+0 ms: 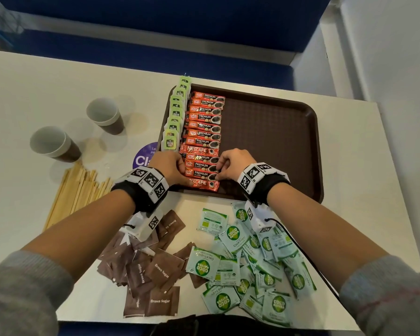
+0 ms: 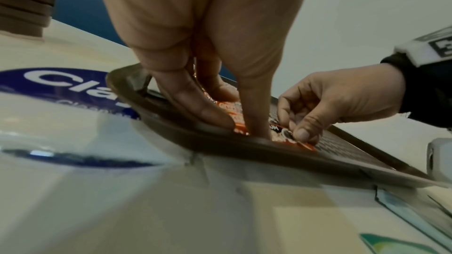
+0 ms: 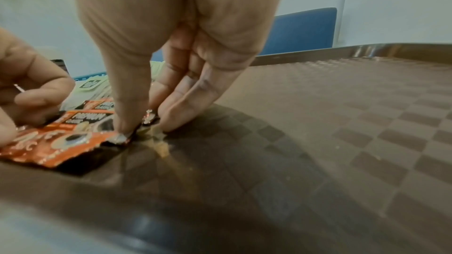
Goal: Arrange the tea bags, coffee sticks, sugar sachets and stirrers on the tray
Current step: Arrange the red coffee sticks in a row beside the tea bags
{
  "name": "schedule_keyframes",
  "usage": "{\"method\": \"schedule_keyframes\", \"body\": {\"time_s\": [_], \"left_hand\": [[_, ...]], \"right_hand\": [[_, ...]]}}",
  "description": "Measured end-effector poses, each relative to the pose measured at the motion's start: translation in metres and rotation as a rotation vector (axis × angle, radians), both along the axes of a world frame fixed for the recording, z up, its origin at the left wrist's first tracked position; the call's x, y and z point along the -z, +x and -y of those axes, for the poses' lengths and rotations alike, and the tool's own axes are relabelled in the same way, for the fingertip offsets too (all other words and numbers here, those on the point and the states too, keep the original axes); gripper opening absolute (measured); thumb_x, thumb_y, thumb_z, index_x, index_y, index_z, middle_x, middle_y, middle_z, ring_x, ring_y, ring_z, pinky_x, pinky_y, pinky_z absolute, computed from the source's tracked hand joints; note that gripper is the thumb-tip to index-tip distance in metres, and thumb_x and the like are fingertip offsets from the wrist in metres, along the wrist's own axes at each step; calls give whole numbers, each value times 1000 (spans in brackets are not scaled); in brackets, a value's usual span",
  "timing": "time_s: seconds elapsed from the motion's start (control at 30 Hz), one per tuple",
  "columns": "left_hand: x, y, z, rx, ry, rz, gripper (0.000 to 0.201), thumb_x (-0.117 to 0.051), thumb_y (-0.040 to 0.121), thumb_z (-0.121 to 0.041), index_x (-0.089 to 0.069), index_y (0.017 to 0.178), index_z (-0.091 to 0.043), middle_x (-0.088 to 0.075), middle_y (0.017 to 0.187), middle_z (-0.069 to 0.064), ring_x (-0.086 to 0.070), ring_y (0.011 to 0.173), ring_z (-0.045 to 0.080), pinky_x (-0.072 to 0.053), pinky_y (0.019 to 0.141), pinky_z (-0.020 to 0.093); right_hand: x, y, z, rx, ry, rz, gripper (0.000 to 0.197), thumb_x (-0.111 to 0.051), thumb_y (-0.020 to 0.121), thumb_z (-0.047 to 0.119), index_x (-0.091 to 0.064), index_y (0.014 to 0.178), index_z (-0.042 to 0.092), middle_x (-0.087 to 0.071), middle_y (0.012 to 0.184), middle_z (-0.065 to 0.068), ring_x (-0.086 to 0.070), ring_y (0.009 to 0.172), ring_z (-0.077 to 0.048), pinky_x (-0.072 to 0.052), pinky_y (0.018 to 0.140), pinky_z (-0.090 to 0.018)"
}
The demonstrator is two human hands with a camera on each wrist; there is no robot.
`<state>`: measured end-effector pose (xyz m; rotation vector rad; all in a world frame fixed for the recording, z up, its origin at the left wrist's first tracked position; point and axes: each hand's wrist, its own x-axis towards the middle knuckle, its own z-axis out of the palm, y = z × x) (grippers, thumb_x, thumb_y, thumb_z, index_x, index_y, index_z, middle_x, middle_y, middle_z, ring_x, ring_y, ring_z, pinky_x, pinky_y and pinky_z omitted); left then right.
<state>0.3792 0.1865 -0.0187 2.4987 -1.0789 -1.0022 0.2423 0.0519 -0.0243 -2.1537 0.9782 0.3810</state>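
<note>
A brown tray (image 1: 272, 132) holds a column of green tea bags (image 1: 175, 115) along its left edge and, beside it, a column of red coffee sticks (image 1: 204, 132). My left hand (image 1: 183, 174) presses its thumb and fingertips down on the left ends of the nearest sticks (image 2: 303, 145). My right hand (image 1: 218, 169) is at their right ends. Its thumb (image 3: 124, 123) bears on the crimped end of the nearest stick (image 3: 56, 148), and its fingers touch the tray floor (image 3: 318, 123) just beyond. Wooden stirrers (image 1: 78, 190), brown sugar sachets (image 1: 153, 270) and green sugar sachets (image 1: 250, 263) lie on the table.
Two paper cups (image 1: 104, 115) (image 1: 51, 144) stand on the white table (image 1: 34, 93) left of the tray, near a round blue sticker (image 1: 143, 156). The tray's right half is bare. A blue bench runs behind the table, and the table's near edge is close below the sachets.
</note>
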Motion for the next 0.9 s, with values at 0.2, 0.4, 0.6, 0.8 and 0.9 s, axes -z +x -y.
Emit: {"method": "schedule_keyframes", "body": {"time_s": [0.2,0.4,0.6,0.8,0.9], "left_hand": [[-1,10,4,-100,-131,33,25,-77,78,-27,-66,98,-15,-65,91,-4,-58,85,11,-41,73,19],[1,6,11,-34,-114,68,33,-71,84,-21,-67,116,-15,-67,115,3,-60,106,17,-43,92,25],[7,10,9,-75,-106,53,27,-74,80,-17,-70,107,-15,-70,106,3,-62,100,17,-46,90,27],[-3,15,1,-102,-80,-17,24,-83,71,-26,-64,83,-18,-62,75,-7,-60,68,10,-43,60,18],[-8,15,-4,-90,35,-162,31,-86,66,-24,-62,84,-16,-65,76,-4,-64,62,10,-48,52,17]], "right_hand": [[2,2,6,158,-65,166,21,-77,76,17,-65,94,15,-65,83,0,-62,76,-13,-52,75,-25],[3,11,4,63,-147,153,20,-69,83,9,-70,103,15,-54,90,6,-54,87,-8,-47,84,-21],[5,13,4,58,-154,154,18,-69,83,10,-71,100,15,-61,106,-1,-60,95,-17,-49,88,-26],[-4,4,6,120,-83,157,26,-81,71,30,-67,87,15,-60,80,5,-58,76,-9,-51,70,-21],[-5,-1,4,74,7,67,39,-86,63,35,-65,89,14,-61,77,6,-57,71,-6,-47,61,-17]]}}
